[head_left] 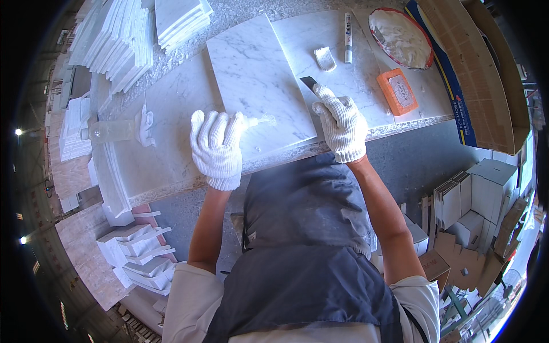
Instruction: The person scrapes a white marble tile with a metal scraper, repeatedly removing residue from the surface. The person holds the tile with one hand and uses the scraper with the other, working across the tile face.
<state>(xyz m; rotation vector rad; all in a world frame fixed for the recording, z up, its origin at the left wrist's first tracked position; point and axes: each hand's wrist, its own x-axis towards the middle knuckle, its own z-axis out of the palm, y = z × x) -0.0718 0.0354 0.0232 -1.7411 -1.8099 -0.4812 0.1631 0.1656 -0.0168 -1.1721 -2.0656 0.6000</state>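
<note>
A white knit glove covers each hand. My left hand (217, 150) lies palm down over the lower left corner of a grey-veined white marble slab (260, 74), its fingers side by side and slightly bent. Next to its index finger a small white streak or tapered bit (263, 119) shows on the slab; I cannot tell what it is. At the slab's right edge, my right hand (343, 127) is closed on a scraper (309, 83), whose dark flat blade points up and left. Its handle is hidden in the glove.
Right of the slab lie a white crumpled piece (325, 59), a marker (348, 39), an orange block (397, 91) and a red-rimmed bowl of white paste (400, 39). A cardboard box (486, 74) stands far right. Leftward are a clear bottle (111, 131) and stacked tiles (117, 43).
</note>
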